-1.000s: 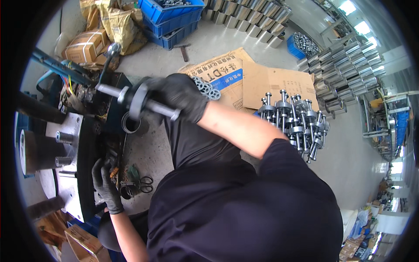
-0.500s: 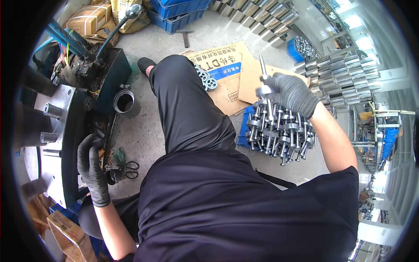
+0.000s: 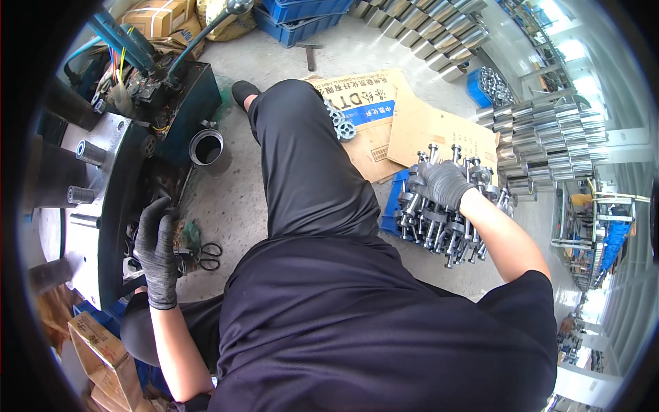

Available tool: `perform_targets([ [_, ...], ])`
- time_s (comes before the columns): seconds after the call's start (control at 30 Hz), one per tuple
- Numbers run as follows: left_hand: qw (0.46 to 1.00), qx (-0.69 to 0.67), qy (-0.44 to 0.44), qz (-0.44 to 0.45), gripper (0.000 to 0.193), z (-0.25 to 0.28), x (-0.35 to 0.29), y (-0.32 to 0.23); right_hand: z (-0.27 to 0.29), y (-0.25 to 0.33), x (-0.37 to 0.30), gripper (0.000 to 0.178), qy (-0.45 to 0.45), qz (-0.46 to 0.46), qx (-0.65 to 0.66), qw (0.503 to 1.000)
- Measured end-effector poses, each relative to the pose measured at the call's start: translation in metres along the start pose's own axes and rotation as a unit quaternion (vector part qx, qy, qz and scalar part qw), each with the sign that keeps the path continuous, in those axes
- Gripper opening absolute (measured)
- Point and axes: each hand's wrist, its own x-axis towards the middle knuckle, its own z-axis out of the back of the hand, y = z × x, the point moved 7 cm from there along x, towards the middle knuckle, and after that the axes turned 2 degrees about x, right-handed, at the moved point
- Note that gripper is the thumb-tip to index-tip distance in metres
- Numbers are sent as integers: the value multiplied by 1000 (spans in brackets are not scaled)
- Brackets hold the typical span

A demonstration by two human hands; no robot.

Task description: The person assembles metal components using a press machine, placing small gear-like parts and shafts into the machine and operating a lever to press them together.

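My right hand [image 3: 445,185], in a dark grey glove, reaches down onto a heap of metal shafts with round collars [image 3: 439,230]. Its fingers are bent around one shaft at the heap's left top; the fingertips are partly hidden. The heap fills and overtops a blue crate [image 3: 392,206]. On the left, my gloved left hand [image 3: 158,250] is raised beside the machine's pale plate [image 3: 103,206], fingers stretched and apart, holding nothing that I can see.
A black-rimmed pot [image 3: 208,148] and scissors [image 3: 210,257] are on the floor by the machine. Flat cardboard [image 3: 439,130] lies beyond the crate, with grey ring parts [image 3: 345,129] at its left. Stacked shiny cylinders [image 3: 549,137] stand at right. A hammer [image 3: 311,58] lies farther off.
My right hand has come down onto the heap; the pointed shaft it held upright no longer stands out above it. The whole view has shifted slightly. My left hand stays beside the machine.
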Motion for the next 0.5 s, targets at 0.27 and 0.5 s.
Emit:
perform_targets([
  [0.27,999,18,43,10,27,-4,7,1,-29,0,10,30,80,41,-84,992],
  [0.5,1000,27,8,2,27,12,1,-3,-36,2,46,50,95,126,-168,973],
])
